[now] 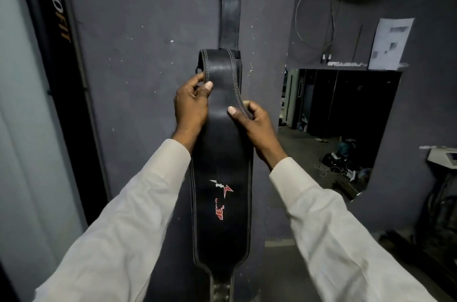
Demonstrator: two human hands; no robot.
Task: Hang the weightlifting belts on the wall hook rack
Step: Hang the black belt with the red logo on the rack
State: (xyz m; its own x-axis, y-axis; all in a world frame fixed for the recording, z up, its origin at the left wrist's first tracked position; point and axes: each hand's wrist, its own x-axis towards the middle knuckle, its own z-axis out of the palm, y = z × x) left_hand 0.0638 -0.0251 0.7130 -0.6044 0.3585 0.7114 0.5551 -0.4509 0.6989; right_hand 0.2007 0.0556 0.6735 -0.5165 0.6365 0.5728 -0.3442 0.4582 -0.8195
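While only one view, the head camera, is on record, the entries run as follows.

Item 1: narrow black leather belt with metal rivets [230, 12], hanging flat against the dark grey painted wall [136, 29], far centre. Its upper end runs out of the top of the frame, so the hook rack itself is not seen. Judged as hung: one belt done.

Item 2: wide black leather weightlifting belt with pale stitching and a red-and-white logo [222, 153], held upright in front of the wall, just below item 1. Its top end is bent over away from the viewer, and its lower end drops out of the near edge of the frame. Not yet on a hook; raising it to the rack is judged the step left.

Item 3: left hand [191, 106], grip closed on the left edge of the wide belt near its top, thumb on the face.

Item 4: right hand [254, 126], grip closed on the right edge, slightly lower, thumb on the face. Both arms are in white sleeves.

Containers: none in view. Whether more belts wait elsewhere cannot be told.

Also noted: white paper sheet [390, 41] on the far right wall, above a dark opening or mirror [333, 116].
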